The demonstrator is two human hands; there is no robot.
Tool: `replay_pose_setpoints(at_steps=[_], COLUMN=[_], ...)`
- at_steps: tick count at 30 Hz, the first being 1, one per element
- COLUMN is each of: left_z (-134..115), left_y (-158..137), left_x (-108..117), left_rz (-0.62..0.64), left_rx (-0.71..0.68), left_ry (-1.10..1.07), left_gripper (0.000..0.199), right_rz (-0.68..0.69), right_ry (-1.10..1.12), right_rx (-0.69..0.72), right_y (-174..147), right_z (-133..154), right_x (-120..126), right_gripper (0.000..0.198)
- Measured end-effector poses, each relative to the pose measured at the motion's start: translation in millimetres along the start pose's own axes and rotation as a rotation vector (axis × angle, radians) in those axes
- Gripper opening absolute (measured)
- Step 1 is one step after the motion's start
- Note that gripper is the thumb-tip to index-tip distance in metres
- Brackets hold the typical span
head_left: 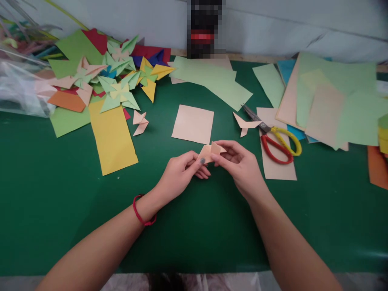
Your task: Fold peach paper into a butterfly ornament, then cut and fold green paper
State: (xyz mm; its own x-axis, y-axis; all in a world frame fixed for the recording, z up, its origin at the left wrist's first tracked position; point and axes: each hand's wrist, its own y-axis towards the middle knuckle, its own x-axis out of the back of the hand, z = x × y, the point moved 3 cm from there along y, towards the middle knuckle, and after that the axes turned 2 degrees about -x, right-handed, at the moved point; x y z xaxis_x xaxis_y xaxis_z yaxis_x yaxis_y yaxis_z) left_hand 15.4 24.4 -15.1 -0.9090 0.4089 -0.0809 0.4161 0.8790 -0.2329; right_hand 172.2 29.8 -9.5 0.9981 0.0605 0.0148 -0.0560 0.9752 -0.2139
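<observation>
Centrally in the frame, both hands have hold of a folded pink paper (206, 152) over the green tabletop (194, 230). The left hand (182, 171) pinches its left end, thumb on top, fingers curled below; the right hand (241, 161) grips a raised flap at its right end, thumb and fingers closed with barely any gap. Just above lies a flat pink square (193, 123). Scissors (264, 128) lie right of center, a small three-pointed piece (244, 124) at their blades. Folded paper flowers (119, 92) crowd the upper left; loose sheets (357, 101) overlap at upper right.
</observation>
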Motion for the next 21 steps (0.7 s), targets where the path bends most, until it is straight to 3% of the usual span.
replay_pose_setpoints(at_steps=[3,6,9,21], left_z=[-0.3,-0.7,-0.9,-0.1], left_y=[0.1,0.1,0.0,0.4], left_x=[-0.1,-0.2,-0.5,-1.0], left_rz=[0.006,0.011,0.024,0.009], left_rx=[-0.003,-0.007,-0.008,-0.035], left_ry=[-0.016,-0.010,0.002,0.096], left_gripper=[0.024,0.024,0.023,0.023], right_rz=[0.047,0.071,0.037,-0.097], right_ry=[0.047,0.041,-0.002,-0.195], right_rx=[-0.070,-0.085,-0.075,-0.041], right_y=[0.9,0.0,-1.4,-4.7], right_z=[-1.4,-1.7,-2.5,3.3], right_x=[-0.6,-1.8,-1.4,-1.9], right_gripper=[0.043,0.028,0.018,0.021])
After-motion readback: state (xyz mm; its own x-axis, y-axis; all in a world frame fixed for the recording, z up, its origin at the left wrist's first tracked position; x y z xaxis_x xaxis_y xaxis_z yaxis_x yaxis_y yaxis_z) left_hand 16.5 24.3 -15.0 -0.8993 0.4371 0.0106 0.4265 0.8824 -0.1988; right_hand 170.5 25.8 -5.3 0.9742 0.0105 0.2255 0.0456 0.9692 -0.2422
